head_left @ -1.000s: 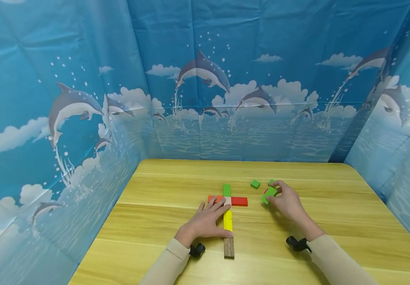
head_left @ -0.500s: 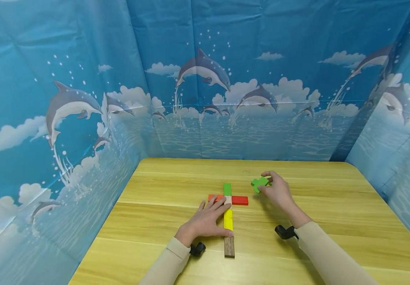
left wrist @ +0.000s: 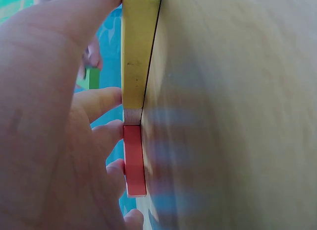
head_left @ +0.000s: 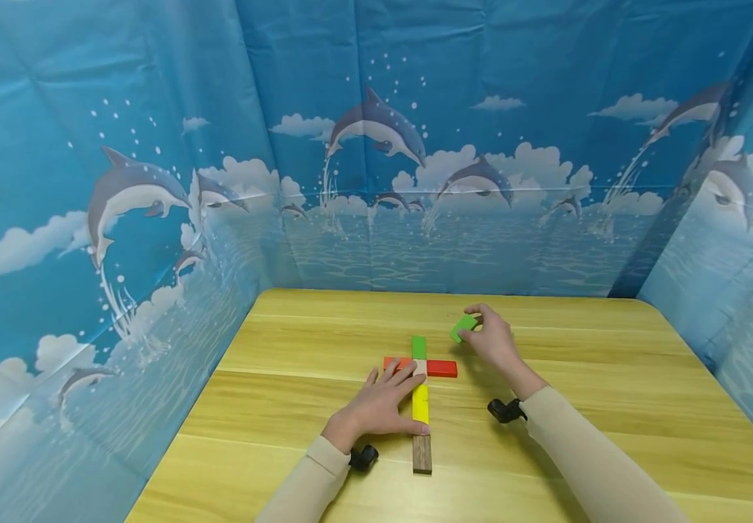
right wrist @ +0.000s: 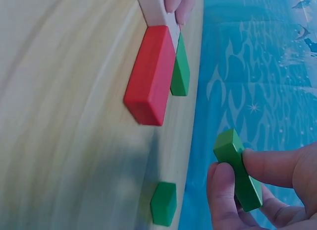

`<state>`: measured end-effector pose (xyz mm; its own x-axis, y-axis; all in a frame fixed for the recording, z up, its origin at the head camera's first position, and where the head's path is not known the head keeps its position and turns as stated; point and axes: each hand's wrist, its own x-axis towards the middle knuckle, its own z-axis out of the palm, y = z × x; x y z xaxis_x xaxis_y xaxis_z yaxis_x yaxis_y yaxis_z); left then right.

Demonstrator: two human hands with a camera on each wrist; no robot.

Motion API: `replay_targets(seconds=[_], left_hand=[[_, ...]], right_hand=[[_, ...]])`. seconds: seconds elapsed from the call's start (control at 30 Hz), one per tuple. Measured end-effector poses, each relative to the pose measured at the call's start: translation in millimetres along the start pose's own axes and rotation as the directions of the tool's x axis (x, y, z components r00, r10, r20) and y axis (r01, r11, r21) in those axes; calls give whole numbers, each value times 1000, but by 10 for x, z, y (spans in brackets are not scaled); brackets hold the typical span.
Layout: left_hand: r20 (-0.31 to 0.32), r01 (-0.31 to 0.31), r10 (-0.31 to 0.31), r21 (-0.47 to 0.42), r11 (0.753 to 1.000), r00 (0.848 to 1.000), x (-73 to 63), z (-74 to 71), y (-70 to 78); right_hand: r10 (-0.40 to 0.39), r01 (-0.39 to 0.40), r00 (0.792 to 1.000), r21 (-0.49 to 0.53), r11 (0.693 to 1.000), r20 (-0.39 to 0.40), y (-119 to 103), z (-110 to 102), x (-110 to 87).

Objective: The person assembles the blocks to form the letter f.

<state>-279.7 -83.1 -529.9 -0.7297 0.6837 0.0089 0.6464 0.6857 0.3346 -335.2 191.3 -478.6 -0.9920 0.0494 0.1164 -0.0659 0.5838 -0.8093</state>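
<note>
My left hand [head_left: 376,408] lies spread over a cross of flat blocks on the table. Its thumb reaches the seam between the yellow block [head_left: 421,403] and the brown wood-grain block [head_left: 422,455], while its fingertips rest on the white block [head_left: 420,365] and the orange-red block [left wrist: 134,160]. A green block [head_left: 419,347] forms the far end of the cross, and a red block [head_left: 442,368] its right arm. Beyond that, my right hand [head_left: 496,345] pinches another green block [right wrist: 237,170] between thumb and fingers, raised and tilted.
A further green block [right wrist: 163,204] lies on the table near the held one; the right hand and its block hide it in the head view. The wooden table [head_left: 285,327] ends at a blue dolphin-print curtain [head_left: 376,247]. Each wrist carries a black camera mount [head_left: 506,411].
The right hand has moved left and slightly farther back with the green block, passing over the spot where a loose green block lay. The left hand and the cross have stayed put.
</note>
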Motion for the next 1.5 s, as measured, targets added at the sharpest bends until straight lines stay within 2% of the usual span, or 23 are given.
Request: replay_targets(seconds=[0.5,0.93,1.17,1.5], left_hand=[[10,-8,8,6,1000,1000,-5,17,33],[16,-15,15,-1,1000,1000,-19,-16,37],[9,-14,14,6,1000,1000,-23,-1,3],[5,-11,11,1,1000,1000,-36,10,-21]], right_hand=[[-35,35,999,3,999,3,-144,242,195],[-15,14,1000,39,999,16,-155,420,345],[25,-25,999,1,1000,33,-126,521,440],[46,-41,998,-96,995,49,-50,624,514]])
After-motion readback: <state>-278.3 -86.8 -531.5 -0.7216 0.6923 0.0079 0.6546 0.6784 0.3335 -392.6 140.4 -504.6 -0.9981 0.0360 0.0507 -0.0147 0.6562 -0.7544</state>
